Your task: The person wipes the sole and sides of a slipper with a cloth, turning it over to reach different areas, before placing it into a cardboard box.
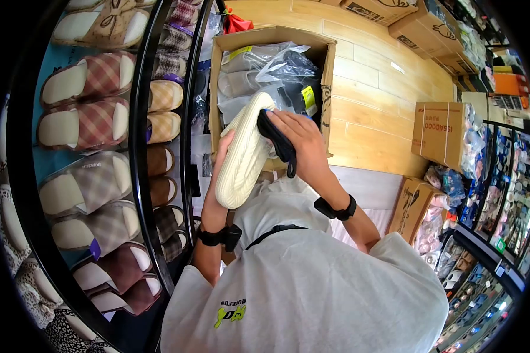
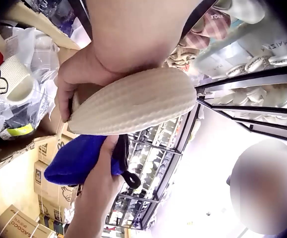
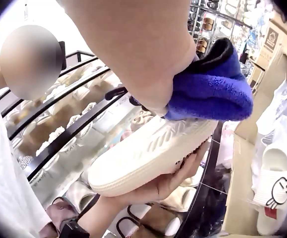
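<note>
A cream slipper (image 1: 244,156) with a ridged, patterned surface is held up in front of the body, over the near side of an opened carton. My left hand (image 1: 224,146) grips it from beneath and the side, palm under the sole in the right wrist view. In my right hand (image 1: 307,141) is a folded cleaning cloth (image 1: 277,138), black on one face with a black loop. Its other face shows as fuzzy blue cloth (image 3: 210,94) in the right wrist view, lying against the slipper's upper end.
The open carton (image 1: 330,88) holds several bagged slippers, including a white slide (image 3: 277,181). On the left a black-framed rack (image 1: 138,117) carries plaid slippers (image 1: 85,126). Cardboard boxes (image 1: 439,135) stand on the wooden floor (image 1: 365,106), with more shoe racks at far right.
</note>
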Motion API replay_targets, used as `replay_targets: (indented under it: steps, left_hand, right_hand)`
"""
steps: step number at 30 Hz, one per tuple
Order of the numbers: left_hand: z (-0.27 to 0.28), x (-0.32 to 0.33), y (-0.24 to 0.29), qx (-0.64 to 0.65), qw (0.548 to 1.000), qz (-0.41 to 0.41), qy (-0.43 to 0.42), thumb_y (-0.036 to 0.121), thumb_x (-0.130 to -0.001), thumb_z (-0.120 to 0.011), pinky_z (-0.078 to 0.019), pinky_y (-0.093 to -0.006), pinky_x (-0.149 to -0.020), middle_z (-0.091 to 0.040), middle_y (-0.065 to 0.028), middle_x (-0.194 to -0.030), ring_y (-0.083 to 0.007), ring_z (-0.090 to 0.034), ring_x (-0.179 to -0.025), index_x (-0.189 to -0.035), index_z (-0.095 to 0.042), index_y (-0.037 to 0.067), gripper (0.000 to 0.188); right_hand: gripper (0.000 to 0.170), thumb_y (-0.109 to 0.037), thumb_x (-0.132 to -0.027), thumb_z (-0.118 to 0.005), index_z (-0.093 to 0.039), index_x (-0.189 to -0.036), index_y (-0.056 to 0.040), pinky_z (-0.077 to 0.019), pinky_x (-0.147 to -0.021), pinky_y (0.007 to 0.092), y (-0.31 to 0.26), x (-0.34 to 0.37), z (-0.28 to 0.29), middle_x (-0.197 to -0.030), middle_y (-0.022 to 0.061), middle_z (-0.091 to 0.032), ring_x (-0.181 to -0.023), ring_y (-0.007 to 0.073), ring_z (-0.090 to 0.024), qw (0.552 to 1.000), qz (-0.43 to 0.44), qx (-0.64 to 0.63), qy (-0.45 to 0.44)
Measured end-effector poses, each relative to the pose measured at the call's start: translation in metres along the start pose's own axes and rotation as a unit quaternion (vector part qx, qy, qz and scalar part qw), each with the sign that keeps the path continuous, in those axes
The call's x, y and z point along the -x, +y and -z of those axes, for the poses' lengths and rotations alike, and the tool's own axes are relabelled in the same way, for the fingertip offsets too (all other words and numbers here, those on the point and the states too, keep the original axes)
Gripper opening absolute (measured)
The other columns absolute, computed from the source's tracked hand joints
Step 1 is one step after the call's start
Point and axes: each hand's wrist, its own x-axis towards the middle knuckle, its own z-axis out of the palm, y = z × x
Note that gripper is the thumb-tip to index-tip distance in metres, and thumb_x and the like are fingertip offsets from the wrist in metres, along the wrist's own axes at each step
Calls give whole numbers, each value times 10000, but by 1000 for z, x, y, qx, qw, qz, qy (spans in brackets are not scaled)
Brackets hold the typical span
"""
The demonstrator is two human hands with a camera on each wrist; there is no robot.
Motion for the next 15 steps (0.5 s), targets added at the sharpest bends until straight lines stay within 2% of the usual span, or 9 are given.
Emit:
replay_targets:
  steps: [2, 4, 6, 8, 9, 10, 12, 13, 15]
  left_hand:
    - [-1, 1, -2, 13, 1000, 7, -11, 474, -1131, -532, -645, -349, -922, -774, -100, -1187, -210, -776, -1027, -1422, -666, 61, 522]
    - [-1, 2, -4, 100, 995, -19, -23, 478, -1134, -516, -633, -351, -959, -777, -111, -1195, -216, -776, -1034, -1410, -672, 50, 533]
    - [13, -1, 6, 86, 991, 7, -104, 477, -1146, -480, -611, -374, -1023, -776, -148, -1279, -237, -777, -1072, -1433, -661, 24, 566]
    - [20, 0, 8, 48, 998, -11, -41, 488, -1148, -465, -608, -372, -1026, -770, -156, -1305, -246, -779, -1074, -1445, -655, 20, 586]
    - [25, 1, 9, 57, 996, 1, -68, 499, -1144, -467, -602, -373, -1039, -770, -154, -1307, -249, -771, -1103, -1453, -649, 19, 600]
    - [26, 6, 3, 48, 997, -27, -50, 488, -1146, -469, -596, -386, -1052, -762, -146, -1322, -246, -759, -1141, -1464, -640, 25, 588]
    - [26, 12, 0, 140, 979, 4, -148, 453, -1163, -444, -568, -424, -1129, -738, -168, -1365, -278, -744, -1202, -1513, -601, 26, 574]
    - [40, 5, 2, 134, 972, 26, -194, 419, -1175, -433, -564, -428, -1141, -716, -162, -1395, -268, -731, -1229, -1525, -588, 33, 543]
    - [43, 7, -1, 149, 958, 12, -247, 367, -1188, -427, -568, -400, -1128, -713, -153, -1393, -238, -708, -1257, -1539, -556, 36, 499]
  right_hand:
    - [674, -122, -870, -717, -630, -1538, -94, -484, -1141, 473, -10, 2, -2, -1478, 154, -684, -1332, 344, -648, 1000, 18, 17, 0]
    - [649, -95, -882, -689, -632, -1528, -86, -491, -1152, 472, -29, 16, -6, -1496, 154, -666, -1352, 348, -639, 995, 102, -10, -11]
    - [546, -98, -940, -646, -671, -1485, -92, -525, -1125, 472, -47, 26, -12, -1491, 150, -672, -1355, 331, -653, 980, 187, -50, -46]
    - [541, -115, -960, -620, -658, -1499, -108, -528, -1123, 461, -59, 32, -10, -1497, 141, -670, -1359, 316, -656, 963, 258, -1, -82]
    - [541, -121, -968, -606, -650, -1507, -124, -529, -1122, 449, -58, 30, -10, -1501, 132, -670, -1356, 311, -659, 959, 269, 28, -80]
    - [567, -143, -943, -656, -652, -1510, -122, -526, -1114, 451, -53, 27, -9, -1501, 133, -673, -1346, 320, -663, 964, 253, 28, -79]
    - [630, -153, -895, -717, -645, -1519, -105, -521, -1106, 461, -52, 21, -5, -1502, 145, -672, -1332, 335, -666, 985, 159, 49, -52]
    - [681, -148, -852, -757, -642, -1521, -88, -518, -1101, 471, -52, 17, -5, -1502, 157, -671, -1319, 351, -668, 990, 124, 55, -42]
    - [664, -116, -858, -732, -647, -1516, -73, -517, -1109, 471, -64, 21, -9, -1501, 166, -668, -1334, 355, -657, 990, 115, 80, -29]
